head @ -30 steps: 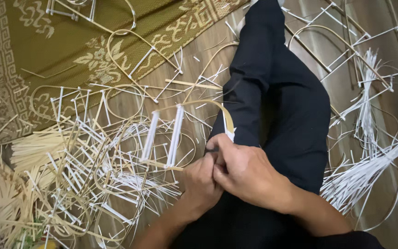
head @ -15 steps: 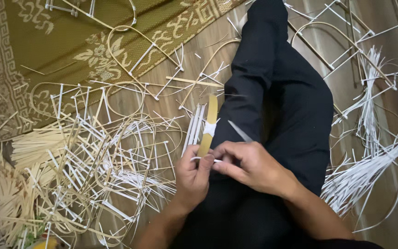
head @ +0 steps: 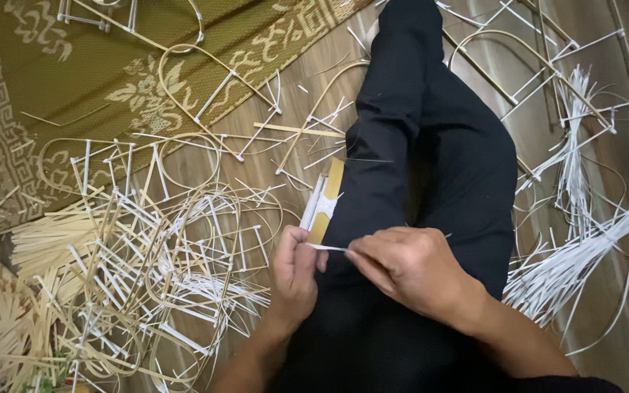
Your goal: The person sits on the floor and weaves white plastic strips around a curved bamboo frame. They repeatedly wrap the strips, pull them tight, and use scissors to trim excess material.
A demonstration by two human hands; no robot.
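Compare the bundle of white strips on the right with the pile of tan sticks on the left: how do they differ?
The white strips are long, thin and white; the tan sticks are shorter and straw-coloured. The white strips are gathered at one point and fan out towards the leg; the tan sticks lie loose, mixed with the bent frames. Both rest on the floor, away from both hands.

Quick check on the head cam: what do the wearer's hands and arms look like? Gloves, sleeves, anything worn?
Both hands are bare: no gloves on the left hand or the right hand, and no rings, watch or bands visible on the fingers or wrists. The forearms are uncovered as far as the frame shows; no sleeve edge is clearly visible. No markings or tape.
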